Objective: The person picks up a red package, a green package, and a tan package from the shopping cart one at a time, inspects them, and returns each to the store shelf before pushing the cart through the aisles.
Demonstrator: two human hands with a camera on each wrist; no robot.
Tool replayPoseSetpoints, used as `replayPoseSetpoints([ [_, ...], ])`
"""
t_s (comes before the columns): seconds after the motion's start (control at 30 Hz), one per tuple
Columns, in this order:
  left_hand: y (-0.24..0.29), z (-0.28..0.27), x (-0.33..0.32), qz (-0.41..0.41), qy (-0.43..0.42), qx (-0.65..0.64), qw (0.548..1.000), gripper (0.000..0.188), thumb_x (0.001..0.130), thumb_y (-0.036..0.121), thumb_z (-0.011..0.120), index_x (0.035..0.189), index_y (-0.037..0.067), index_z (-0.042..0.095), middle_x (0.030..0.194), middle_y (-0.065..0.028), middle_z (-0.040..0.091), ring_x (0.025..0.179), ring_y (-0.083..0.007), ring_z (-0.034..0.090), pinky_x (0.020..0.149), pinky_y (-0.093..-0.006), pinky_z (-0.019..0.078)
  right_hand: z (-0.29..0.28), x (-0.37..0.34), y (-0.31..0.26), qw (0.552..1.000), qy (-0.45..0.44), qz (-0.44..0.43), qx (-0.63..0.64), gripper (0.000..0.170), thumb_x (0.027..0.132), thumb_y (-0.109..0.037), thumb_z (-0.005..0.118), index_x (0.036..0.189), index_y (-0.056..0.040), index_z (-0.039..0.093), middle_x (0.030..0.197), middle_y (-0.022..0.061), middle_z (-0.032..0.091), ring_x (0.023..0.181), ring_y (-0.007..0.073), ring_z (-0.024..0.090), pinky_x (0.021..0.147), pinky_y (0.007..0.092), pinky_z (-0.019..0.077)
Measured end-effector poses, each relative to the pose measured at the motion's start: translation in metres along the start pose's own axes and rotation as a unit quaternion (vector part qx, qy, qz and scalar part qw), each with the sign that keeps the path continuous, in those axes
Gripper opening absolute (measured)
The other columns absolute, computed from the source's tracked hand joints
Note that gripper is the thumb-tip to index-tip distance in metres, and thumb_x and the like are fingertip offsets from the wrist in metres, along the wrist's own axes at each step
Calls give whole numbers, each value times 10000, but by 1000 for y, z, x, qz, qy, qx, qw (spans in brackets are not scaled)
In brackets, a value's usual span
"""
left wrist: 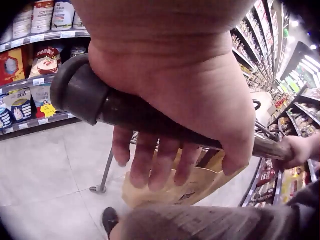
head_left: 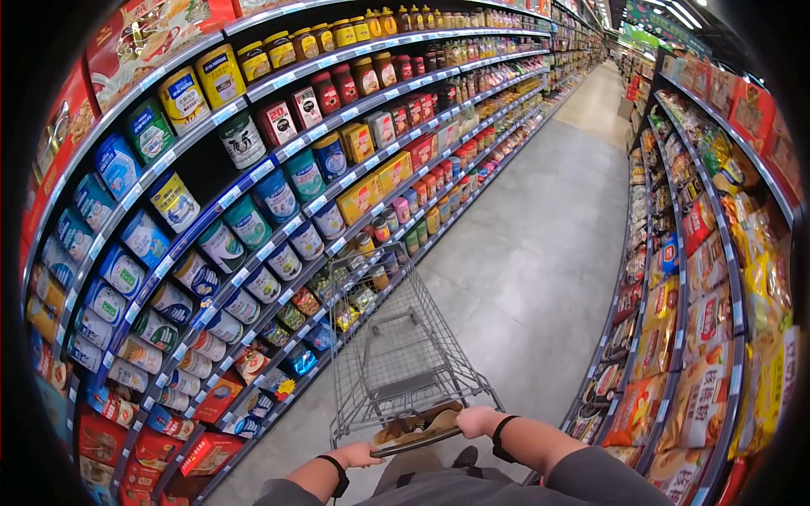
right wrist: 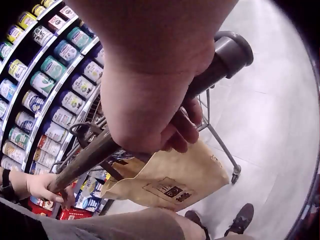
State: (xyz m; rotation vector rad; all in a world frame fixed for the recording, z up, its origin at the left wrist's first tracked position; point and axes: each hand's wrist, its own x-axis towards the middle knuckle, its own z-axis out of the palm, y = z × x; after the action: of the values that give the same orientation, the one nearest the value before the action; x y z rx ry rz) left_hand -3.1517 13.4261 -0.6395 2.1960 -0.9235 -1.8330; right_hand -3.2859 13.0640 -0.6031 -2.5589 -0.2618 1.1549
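A wire shopping cart (head_left: 411, 388) stands in front of the person, its dark handle (head_left: 422, 442) held at both ends. The left hand (head_left: 361, 455) lies over the handle's left part; in the left wrist view its palm (left wrist: 175, 90) covers the bar (left wrist: 132, 112), with fingers hanging down the far side and thumb on the near side. The right hand (head_left: 478, 422) grips the right part; in the right wrist view its fingers are curled beneath the bar (right wrist: 90, 155), partly hidden by the palm. A brown paper bag (right wrist: 170, 175) with a dark print hangs below the handle.
Curved shelves of cans, jars and boxes (head_left: 274, 194) line the left, close to the cart's left side. Bagged goods (head_left: 704, 396) fill the right shelves. Grey floor (head_left: 523, 253) runs ahead between them. The person's shoes (right wrist: 242, 217) are behind the cart.
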Motion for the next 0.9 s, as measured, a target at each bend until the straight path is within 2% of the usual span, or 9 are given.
replayPoseSetpoints([
  [0.07,13,-6,13,-7,-11,-23,1000,609,852,644,617,974,55,709,809,-77,708,753,-198,689,729,-342,537,-13,2,20,999,-29,-2,-38,330,769,-136,580,1077,-91,691,991,175,713,950,377,681,801,488,546],
  [0.13,22,-6,24,11,-8,-43,999,572,883,593,595,1084,67,697,811,-85,699,721,-208,675,699,-381,534,-20,5,45,999,-34,-12,-37,332,771,-143,581,1081,-93,689,987,175,713,945,379,682,797,491,547],
  [0.27,53,-21,49,51,-47,-99,993,563,918,566,573,1070,37,693,820,-83,702,739,-199,680,713,-379,531,-48,-2,79,999,-34,-19,-32,307,762,-137,584,1039,-83,706,995,185,714,947,372,687,797,485,547],
  [0.4,80,-37,65,28,-89,-90,992,508,947,510,570,1100,38,682,838,-74,709,778,-194,682,748,-372,524,-70,1,112,997,-45,-28,-50,301,769,-142,580,1040,-84,697,995,170,714,948,382,683,807,486,547],
  [0.5,96,-40,69,38,-36,-124,991,474,948,495,567,1109,67,693,873,-94,712,799,-228,676,757,-380,523,-80,9,139,995,-62,-41,-60,306,770,-139,580,1049,-85,694,1001,174,712,961,379,681,818,484,546],
  [0.67,130,-52,75,27,-15,-140,990,461,927,486,581,1086,73,710,937,-132,721,857,-279,686,787,-421,522,-101,5,171,993,-66,-80,-52,309,781,-122,572,1066,-78,682,1002,175,712,971,379,679,828,483,543],
  [0.73,143,-50,77,37,73,-19,996,447,896,502,589,1100,126,718,996,-150,724,912,-347,678,813,-466,512,-97,10,190,990,-60,-114,-61,298,785,-121,574,1060,-67,677,996,181,710,970,380,679,826,482,544],
  [0.8,151,-44,87,-6,71,-28,997,451,871,528,582,1116,175,721,1055,-162,714,981,-376,659,844,-480,511,-115,5,197,987,-76,-123,-63,299,786,-113,575,1062,-54,675,999,189,708,966,384,678,825,488,543],
  [0.9,175,-42,91,-89,115,14,989,442,870,528,565,1121,199,722,1064,-152,718,1019,-338,663,865,-461,525,-111,12,226,978,-53,-199,-34,308,777,-96,576,1062,-32,673,991,220,702,950,394,680,821,505,541],
])
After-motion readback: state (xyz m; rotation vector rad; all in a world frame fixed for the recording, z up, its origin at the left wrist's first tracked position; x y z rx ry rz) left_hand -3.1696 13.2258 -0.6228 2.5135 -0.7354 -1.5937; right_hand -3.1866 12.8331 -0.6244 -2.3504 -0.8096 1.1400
